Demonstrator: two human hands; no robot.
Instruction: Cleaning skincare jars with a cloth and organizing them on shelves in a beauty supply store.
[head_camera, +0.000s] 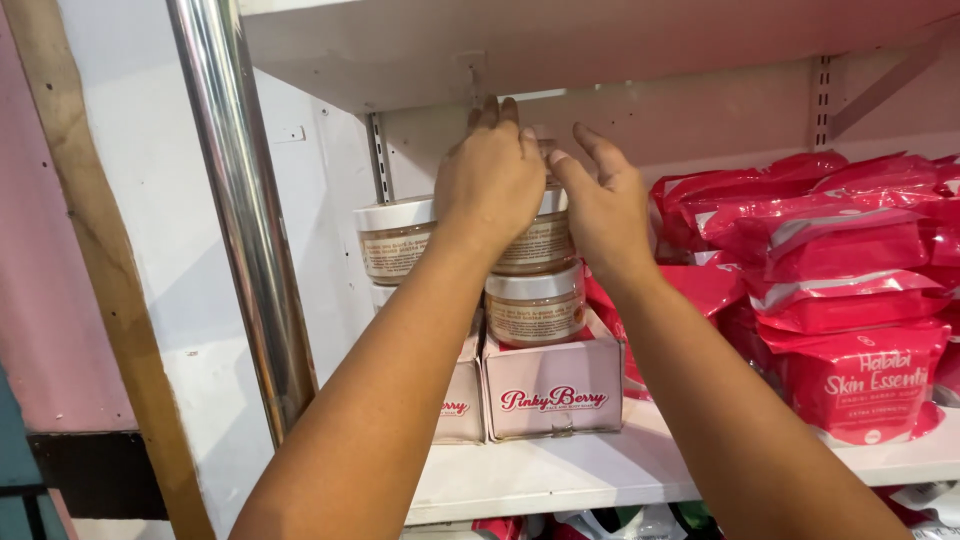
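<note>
A white shelf (560, 470) is seen, on which a stack of red soft packs (850, 290) is piled at the right and two pale open cartons (553, 385) are set at the left. Squat clear jars with white lids are stacked in and above the cartons, the lower jar (535, 308) sitting in the right carton. The top jar (540, 240) is covered from above by the left hand (490, 180), its fingers curled over the lid. The right hand (605, 200) is held just beside it, fingers spread and loosely apart.
</note>
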